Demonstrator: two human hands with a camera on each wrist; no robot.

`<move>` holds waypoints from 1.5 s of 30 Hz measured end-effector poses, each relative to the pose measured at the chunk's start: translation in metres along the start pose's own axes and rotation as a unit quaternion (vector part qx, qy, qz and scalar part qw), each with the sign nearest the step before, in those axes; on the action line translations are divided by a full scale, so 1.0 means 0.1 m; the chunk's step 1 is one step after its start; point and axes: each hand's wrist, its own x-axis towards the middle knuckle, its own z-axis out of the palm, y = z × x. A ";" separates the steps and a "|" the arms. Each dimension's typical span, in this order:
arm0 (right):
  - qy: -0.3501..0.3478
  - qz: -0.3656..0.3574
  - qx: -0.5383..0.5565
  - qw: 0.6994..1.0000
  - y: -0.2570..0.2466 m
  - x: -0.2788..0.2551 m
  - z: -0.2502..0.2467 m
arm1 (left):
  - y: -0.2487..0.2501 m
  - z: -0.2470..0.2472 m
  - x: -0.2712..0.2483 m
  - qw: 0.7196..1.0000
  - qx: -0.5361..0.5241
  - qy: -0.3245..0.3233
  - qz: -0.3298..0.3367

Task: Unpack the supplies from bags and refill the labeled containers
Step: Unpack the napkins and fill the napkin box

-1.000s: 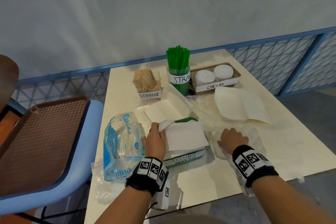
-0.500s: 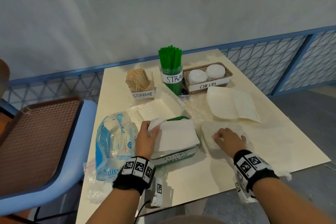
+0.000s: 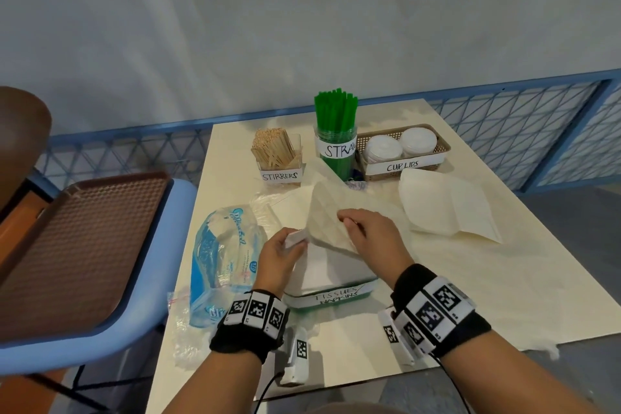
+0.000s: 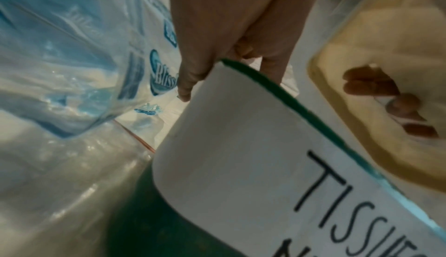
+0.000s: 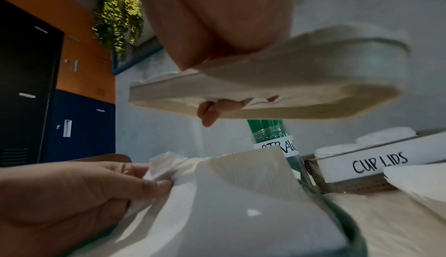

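Observation:
A green container labelled TISSUES NAPKINS (image 3: 331, 296) (image 4: 241, 156) sits at the table's near edge with white tissues (image 3: 329, 265) in it. My left hand (image 3: 285, 249) (image 5: 84, 194) pinches the left corner of the white tissues (image 5: 164, 167) and lifts it. My right hand (image 3: 356, 225) grips a stack of cream napkins (image 3: 324, 212) (image 5: 289, 81), thumb on top and fingers below. The stack hangs tilted just above the container. It also shows in the left wrist view (image 4: 386, 70).
Stirrers box (image 3: 279, 158), straws jar (image 3: 336, 144) and cup lids basket (image 3: 403, 158) line the far edge. A blue tissue bag (image 3: 221, 259) lies left of the container, a flat paper bag (image 3: 447, 208) right. A brown tray (image 3: 77, 245) rests on a blue chair.
My right hand picked the napkin stack up off the table on the right and carried it left over the green container. My left hand stayed on the tissue corner.

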 end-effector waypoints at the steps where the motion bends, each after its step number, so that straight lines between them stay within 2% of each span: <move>1: -0.003 -0.033 -0.005 0.999 -0.03 0.01 0.02 | -0.01 -0.01 0.01 1.000 0.012 0.007 0.003; 4: -0.054 -0.118 -0.058 0.990 -0.05 0.04 0.12 | -0.02 -0.01 0.00 0.999 0.036 -0.008 -0.010; 6: -0.095 -0.137 -0.100 0.981 -0.06 0.04 0.20 | -0.03 -0.02 -0.01 0.999 0.042 -0.018 -0.022; 9: -0.155 -0.101 -0.141 0.973 -0.08 0.05 0.25 | -0.03 -0.06 -0.02 0.998 0.040 -0.046 -0.023; 14: -0.187 -0.073 -0.167 0.965 -0.07 0.09 0.29 | 0.01 -0.09 -0.05 0.994 0.005 -0.096 -0.059; 18: -0.206 -0.087 -0.164 0.961 -0.02 0.13 0.32 | -0.02 -0.13 -0.02 0.994 0.019 -0.086 -0.058; 22: -0.203 -0.087 -0.151 0.963 0.01 0.13 0.33 | 0.07 -0.13 0.01 0.997 -0.031 0.049 -0.044; 24: -0.203 -0.095 -0.146 0.964 0.00 0.12 0.35 | 0.08 -0.07 0.01 0.996 0.028 0.086 -0.025; 27: -0.157 -0.089 -0.092 0.979 0.00 0.12 0.36 | 0.03 0.05 -0.07 0.983 0.151 0.106 0.021; 33: -0.030 -0.153 -0.059 0.986 0.08 0.08 0.48 | -0.04 0.12 -0.13 0.978 0.146 0.143 0.047; 36: -0.021 -0.164 -0.050 0.985 0.05 0.07 0.51 | -0.06 0.12 -0.11 0.977 0.151 0.147 0.045; 39: -0.041 -0.128 0.002 0.991 0.05 0.05 0.46 | -0.09 0.11 -0.10 0.976 0.152 0.151 0.043; 41: 0.020 -0.079 0.020 0.996 0.16 0.04 0.39 | -0.11 0.11 -0.09 0.976 0.152 0.150 0.040; 43: 0.070 0.022 0.030 0.997 0.33 0.03 0.30 | -0.14 0.12 -0.08 0.974 0.162 0.154 0.027; 45: 0.034 0.141 0.078 0.986 0.42 -0.01 0.21 | -0.15 0.13 -0.07 0.972 0.170 0.162 0.012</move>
